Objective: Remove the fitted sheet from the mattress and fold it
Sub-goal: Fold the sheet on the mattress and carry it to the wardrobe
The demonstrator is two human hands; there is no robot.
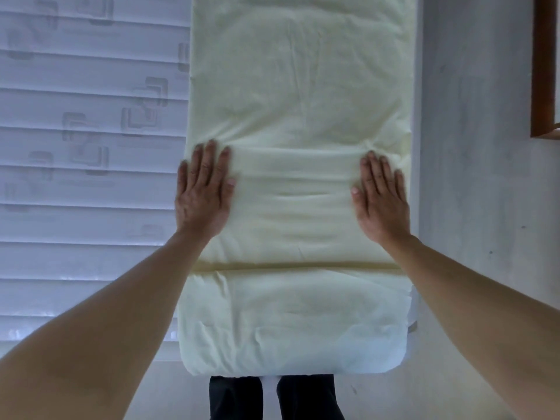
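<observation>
A person's left hand [203, 189] and right hand [382, 195] press flat, fingers straight, on opposite edges of the pale yellow fitted sheet [300, 95], which covers the narrow mattress, apparently smoothing or steadying it before removal.

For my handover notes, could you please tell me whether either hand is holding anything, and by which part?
Nothing is held. The left hand and right hand lie flat, fingers straight, on the pale yellow cotton fitted sheet, near its side edges.
</observation>
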